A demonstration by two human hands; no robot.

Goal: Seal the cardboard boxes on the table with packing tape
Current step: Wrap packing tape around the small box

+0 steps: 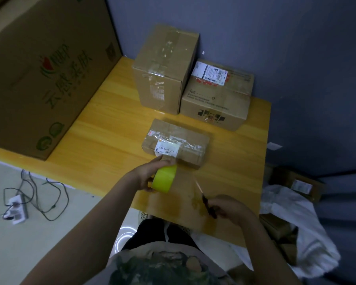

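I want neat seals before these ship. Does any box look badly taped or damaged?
Yes. The tall box has wrinkled, bubbled tape with crooked strips on its front. The small box has crinkled tape over its label. No tears or spills show.

You have only one view: your head camera looks forward and steeply down, quite near the yellow table, facing the blue wall.
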